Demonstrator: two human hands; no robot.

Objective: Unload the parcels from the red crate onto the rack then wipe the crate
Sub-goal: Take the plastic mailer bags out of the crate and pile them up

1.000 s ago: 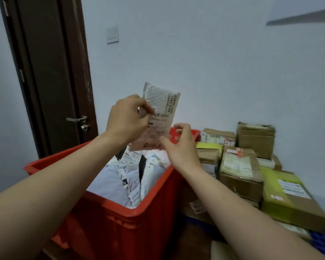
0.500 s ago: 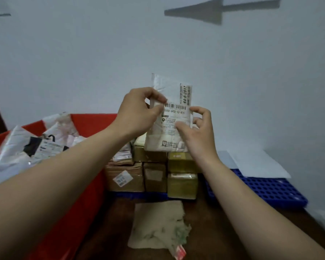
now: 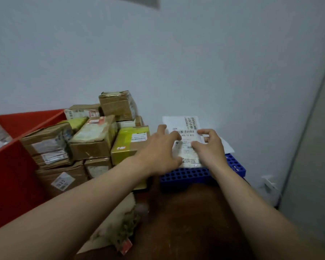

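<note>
A flat white parcel (image 3: 185,122) with barcode labels stands on the blue perforated rack (image 3: 186,175), leaning towards the wall. My left hand (image 3: 160,149) lies over the parcel's left side with fingers spread and thumb near its lower edge. My right hand (image 3: 209,147) holds the parcel's right edge with curled fingers. The red crate (image 3: 9,175) stands at the left, with pale plastic bags just visible inside at the frame edge.
Several brown and yellow-green cardboard boxes (image 3: 94,141) are stacked between the crate and the parcel. A crumpled dirty paper (image 3: 118,228) lies on the brown floor. A white sheet (image 3: 225,146) lies on the rack behind the parcel. A grey panel (image 3: 311,147) rises at the right.
My view turned right, away from the crate. Both hands carried the white parcel down from chest height onto the blue rack, and my left hand's fingers spread out.
</note>
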